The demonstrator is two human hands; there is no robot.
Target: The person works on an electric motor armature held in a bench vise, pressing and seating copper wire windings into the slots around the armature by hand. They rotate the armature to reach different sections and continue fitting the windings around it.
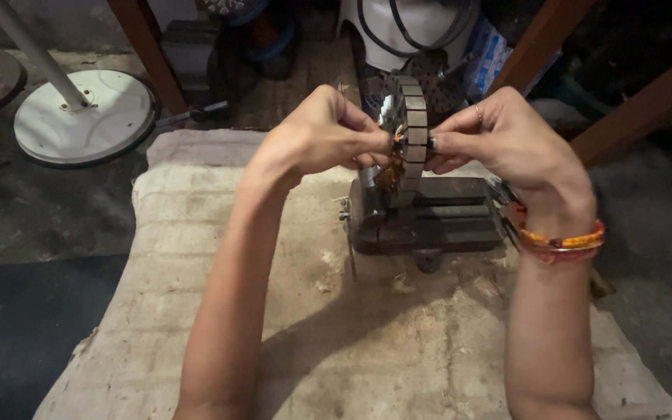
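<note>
A grey ring-shaped motor stator [414, 117] stands on edge, clamped in a dark metal vise [437, 218] on a worn cloth mat [196, 233]. Copper wire [390, 171] hangs in a tangle from the stator's left face. My left hand [324, 132] pinches at the wire on the stator's left side. My right hand [507, 136] pinches the stator's right side with thumb and forefinger; it wears a ring, and orange beads circle its wrist. What the fingertips grip is too small to make out.
A white round fan base [110, 117] with a slanted pole sits on the dark floor at back left. Wooden furniture legs [145, 47] rise at the back, another wooden beam [647, 101] at right. A white plastic housing [406, 27] lies behind the vise.
</note>
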